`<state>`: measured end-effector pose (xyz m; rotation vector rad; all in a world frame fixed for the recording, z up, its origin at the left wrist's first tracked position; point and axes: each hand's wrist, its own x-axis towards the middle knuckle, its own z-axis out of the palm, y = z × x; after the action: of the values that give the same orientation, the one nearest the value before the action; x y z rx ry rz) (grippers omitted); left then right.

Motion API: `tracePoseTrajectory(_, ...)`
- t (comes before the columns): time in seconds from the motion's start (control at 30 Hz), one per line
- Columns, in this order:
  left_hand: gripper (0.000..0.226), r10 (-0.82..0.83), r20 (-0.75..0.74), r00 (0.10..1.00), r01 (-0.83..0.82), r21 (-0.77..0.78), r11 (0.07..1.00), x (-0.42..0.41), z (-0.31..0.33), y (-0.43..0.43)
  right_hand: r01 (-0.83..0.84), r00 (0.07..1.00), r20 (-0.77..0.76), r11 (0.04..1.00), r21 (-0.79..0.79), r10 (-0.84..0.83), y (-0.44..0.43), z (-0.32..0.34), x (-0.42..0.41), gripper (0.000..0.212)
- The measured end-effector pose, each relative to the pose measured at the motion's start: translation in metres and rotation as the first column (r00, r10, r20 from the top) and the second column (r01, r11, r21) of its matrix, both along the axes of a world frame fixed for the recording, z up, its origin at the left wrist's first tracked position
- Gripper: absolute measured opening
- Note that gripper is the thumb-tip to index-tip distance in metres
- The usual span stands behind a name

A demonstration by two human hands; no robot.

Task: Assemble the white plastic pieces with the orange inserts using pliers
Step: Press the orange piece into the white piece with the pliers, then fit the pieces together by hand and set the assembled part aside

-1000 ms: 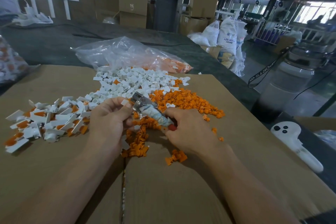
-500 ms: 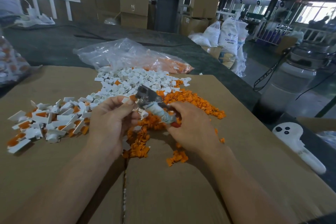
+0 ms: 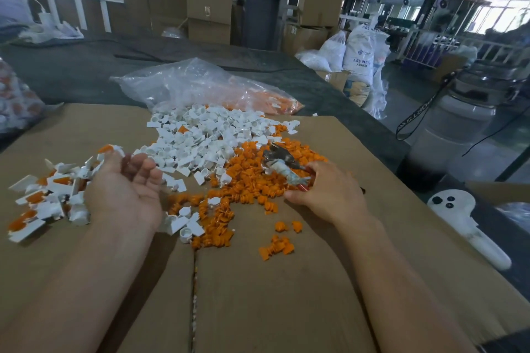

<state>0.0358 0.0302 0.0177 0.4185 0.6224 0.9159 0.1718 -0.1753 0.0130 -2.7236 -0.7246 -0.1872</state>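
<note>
White pieces (image 3: 200, 135) heap at 1 o'clock from the left hand (image 3: 126, 189), which lies palm-up, relaxed and empty, nearer them than the right hand (image 3: 327, 192) gripping pliers (image 3: 282, 165) that point to 11 o'clock over inserts (image 3: 252, 180).

Pliers (image 3: 284, 166) handles inside rt hand (image 3: 329, 195)

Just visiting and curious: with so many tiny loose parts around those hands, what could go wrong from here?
Small orange plastic inserts lie beside the seam in the brown cardboard sheet; some could slip into it.
The open left hand is beside the heap of finished white-and-orange pieces; a sweep might mix in loose white plastic pieces.
The right hand holds tape-wrapped metal pliers low over the inserts and might scatter them.
</note>
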Motion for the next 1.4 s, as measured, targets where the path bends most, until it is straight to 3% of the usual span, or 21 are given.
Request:
tracePoseTrajectory(0.13, 0.015, 0.027, 0.031, 0.999, -0.026, -0.046, 0.999, -0.002, 0.001, 0.000, 0.010, 1.000, -0.023, 1.000, -0.028, -0.011, 0.001, 0.000, 0.000, 0.066)
tracePoseTrajectory(0.2, 0.014, -0.005, -0.005, 1.000, 0.005, 0.000, 1.000, -0.002, 0.001, -0.001, 0.011, 0.999, -0.044, 0.999, -0.046, -0.013, 0.001, 0.000, 0.000, 0.066)
tracePoseTrajectory(0.3, 0.013, -0.032, -0.317, 0.948, 0.124, 0.275, 0.953, 0.000, 0.000, -0.001, -0.001, 0.998, -0.056, 0.997, -0.073, -0.003, 0.001, -0.001, 0.001, 0.063)
tracePoseTrajectory(0.37, 0.012, 0.144, -0.584, 0.799, 0.281, 0.574, 0.769, 0.001, -0.004, -0.002, -0.008, 0.998, -0.070, 0.996, -0.090, 0.001, 0.002, -0.002, 0.001, 0.064)
tracePoseTrajectory(0.43, 0.010, 0.358, -0.684, 0.636, 0.482, 0.714, 0.508, 0.000, -0.008, -0.005, -0.009, 0.996, -0.090, 0.996, -0.094, 0.001, 0.002, -0.003, 0.002, 0.069)
tracePoseTrajectory(0.5, 0.022, 0.475, -0.729, 0.493, 0.654, 0.671, 0.350, 0.001, -0.013, -0.004, -0.016, 0.995, -0.100, 0.995, -0.096, 0.006, 0.001, -0.002, 0.001, 0.071)
tracePoseTrajectory(0.67, 0.031, 0.588, -0.762, 0.271, 0.844, 0.482, 0.236, 0.004, -0.014, -0.006, -0.037, 0.988, -0.154, 0.995, -0.088, 0.023, 0.002, -0.004, 0.001, 0.076)
tracePoseTrajectory(1.0, 0.028, 0.574, -0.764, 0.294, 0.856, 0.478, 0.197, 0.008, -0.014, -0.008, -0.035, 0.974, -0.223, 0.999, 0.000, 0.034, 0.003, -0.009, 0.003, 0.083)
tracePoseTrajectory(1.1, 0.023, 0.589, -0.748, 0.307, 0.873, 0.468, 0.139, 0.008, -0.013, -0.009, -0.050, 0.994, -0.094, 0.991, 0.124, 0.062, 0.005, -0.004, -0.001, 0.066)
tracePoseTrajectory(1.2, 0.021, 0.607, -0.737, 0.297, 0.896, 0.435, 0.089, 0.009, -0.013, -0.012, -0.188, 0.982, 0.023, 0.941, 0.280, 0.189, 0.008, 0.007, -0.013, 0.033)
tracePoseTrajectory(1.3, 0.021, 0.574, -0.758, 0.310, 0.900, 0.429, 0.082, 0.009, -0.014, -0.012, -0.343, 0.937, -0.020, 0.930, 0.130, 0.348, 0.012, 0.011, -0.026, 0.018)
tracePoseTrajectory(1.4, 0.021, 0.530, -0.777, 0.339, 0.893, 0.444, 0.079, 0.009, -0.014, -0.014, -0.382, 0.920, -0.114, 0.924, -0.033, 0.376, 0.016, 0.008, -0.030, 0.026)
